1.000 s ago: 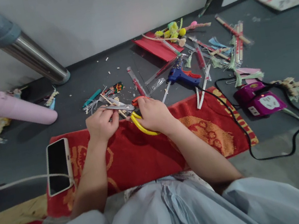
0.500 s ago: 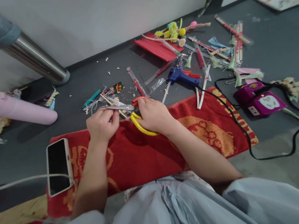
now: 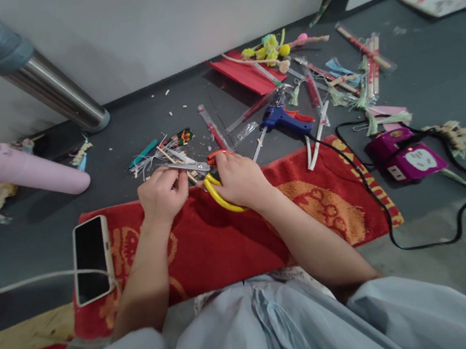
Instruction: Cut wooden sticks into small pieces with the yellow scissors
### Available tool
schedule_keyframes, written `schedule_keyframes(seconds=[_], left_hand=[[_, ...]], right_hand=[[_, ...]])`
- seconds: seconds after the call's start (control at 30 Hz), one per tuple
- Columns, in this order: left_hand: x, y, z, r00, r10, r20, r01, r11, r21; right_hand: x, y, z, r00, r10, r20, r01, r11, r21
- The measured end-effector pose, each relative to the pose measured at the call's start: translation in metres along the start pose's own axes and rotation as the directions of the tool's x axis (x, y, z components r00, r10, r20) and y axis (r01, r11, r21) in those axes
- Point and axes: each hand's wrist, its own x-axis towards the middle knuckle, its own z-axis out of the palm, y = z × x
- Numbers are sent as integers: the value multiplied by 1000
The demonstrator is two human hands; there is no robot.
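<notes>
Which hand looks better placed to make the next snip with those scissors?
The right hand, most likely. Its fingers are already through the yellow and orange handles of the scissors, blades pointing left. The left hand is pinching a thin stick at the blades, so it seems better suited to steadying.

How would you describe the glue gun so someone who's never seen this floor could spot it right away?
Start at the long red towel spread on the dark floor in front of the person. Just beyond its far edge, right of the right hand holding the scissors, lies the glue gun. It is the only solid blue tool among the thin sticks and tassels, with an orange trigger and a black cord trailing from it.
</notes>
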Motion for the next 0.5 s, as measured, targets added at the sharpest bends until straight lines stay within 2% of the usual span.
schedule_keyframes(seconds=[0.2, 0.4, 0.5], left_hand=[[5, 4, -3, 998, 50, -47, -52, 998, -38], [4, 5, 0, 996, -85, 12, 86, 986, -146], [4, 6, 1, 994, -111, 19, 113, 978, -175]], right_hand=[[0, -1, -2, 1000, -3, 1, 3, 1000, 0], [0, 0, 0, 1000, -13, -4, 13, 1000, 17], [0, 0, 1, 1000, -17, 1, 17, 1000, 23]])
